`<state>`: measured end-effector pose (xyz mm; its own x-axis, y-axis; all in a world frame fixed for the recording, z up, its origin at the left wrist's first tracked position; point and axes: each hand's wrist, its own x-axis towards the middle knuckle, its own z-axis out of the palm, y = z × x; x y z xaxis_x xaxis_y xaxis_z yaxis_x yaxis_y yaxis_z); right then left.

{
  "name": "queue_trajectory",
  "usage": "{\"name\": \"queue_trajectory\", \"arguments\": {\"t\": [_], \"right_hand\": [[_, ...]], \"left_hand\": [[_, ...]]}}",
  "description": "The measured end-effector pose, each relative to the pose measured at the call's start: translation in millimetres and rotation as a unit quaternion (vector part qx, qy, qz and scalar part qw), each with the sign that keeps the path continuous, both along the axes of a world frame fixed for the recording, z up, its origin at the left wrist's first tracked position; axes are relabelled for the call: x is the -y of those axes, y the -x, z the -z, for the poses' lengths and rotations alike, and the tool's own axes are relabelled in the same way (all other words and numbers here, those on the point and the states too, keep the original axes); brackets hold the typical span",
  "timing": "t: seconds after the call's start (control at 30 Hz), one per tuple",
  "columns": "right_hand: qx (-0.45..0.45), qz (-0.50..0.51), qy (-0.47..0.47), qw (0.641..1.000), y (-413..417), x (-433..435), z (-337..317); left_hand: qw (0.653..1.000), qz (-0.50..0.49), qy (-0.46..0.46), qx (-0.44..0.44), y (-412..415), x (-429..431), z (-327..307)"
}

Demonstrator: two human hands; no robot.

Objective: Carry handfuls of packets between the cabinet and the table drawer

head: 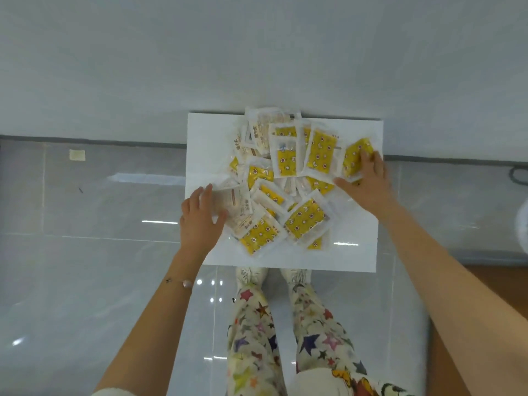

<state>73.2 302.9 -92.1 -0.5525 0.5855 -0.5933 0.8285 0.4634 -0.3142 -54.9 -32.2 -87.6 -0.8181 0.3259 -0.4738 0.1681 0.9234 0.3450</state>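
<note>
Item: yellow packet (pixel 357 160), flat sachet with small round motifs, clear sealed border; lies at the right edge of the packet pile (pixel 281 181) on a white sheet (pixel 354 247) on the floor. Right hand (pixel 368 181) grips it, fingers curled over. Left hand (pixel 200 218) rests flat, fingers straight, on a pale packet (pixel 237 204). Risk: slick overlapping wrappers may slide, dragging neighbours off the sheet.

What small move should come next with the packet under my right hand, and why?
Probably lift it clear: the right hand already pinches the yellow packet at the pile's right edge, while the left hand rests on a pale packet.
</note>
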Motion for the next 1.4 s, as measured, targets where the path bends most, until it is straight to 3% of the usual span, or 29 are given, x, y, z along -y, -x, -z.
{"name": "queue_trajectory", "arguments": {"t": [0.17,0.3,0.53,0.77,0.9,1.07,1.4], "right_hand": [[-0.068,0.027,-0.067,0.995,-11.0,17.8,7.3],[-0.094,0.064,-0.024,0.993,-10.2,22.1,11.8],[-0.04,0.016,-0.001,0.999,-13.8,33.3,6.9],[-0.001,0.033,-0.045,0.998,-39.4,49.3,5.0],[0.013,0.075,-0.041,0.996,-48.4,54.3,4.2],[0.016,0.213,0.021,0.977,-56.2,54.4,1.0],[-0.09,0.274,0.153,0.945,-47.4,47.9,-26.2]], "left_hand": [[0.996,-0.068,-0.021,0.056,-6.6,-13.3,-8.6],[0.992,-0.069,-0.016,0.102,-12.0,-16.5,-10.4],[0.999,0.019,-0.031,0.027,-25.3,-13.4,-0.4],[0.996,0.056,-0.041,0.049,-16.1,-17.5,-1.8],[0.997,0.0,-0.02,0.081,-17.0,-24.3,-3.3],[0.99,-0.092,0.021,0.109,-15.1,-19.9,-5.5],[0.945,-0.213,-0.11,0.224,-10.3,7.8,-19.8]]}}
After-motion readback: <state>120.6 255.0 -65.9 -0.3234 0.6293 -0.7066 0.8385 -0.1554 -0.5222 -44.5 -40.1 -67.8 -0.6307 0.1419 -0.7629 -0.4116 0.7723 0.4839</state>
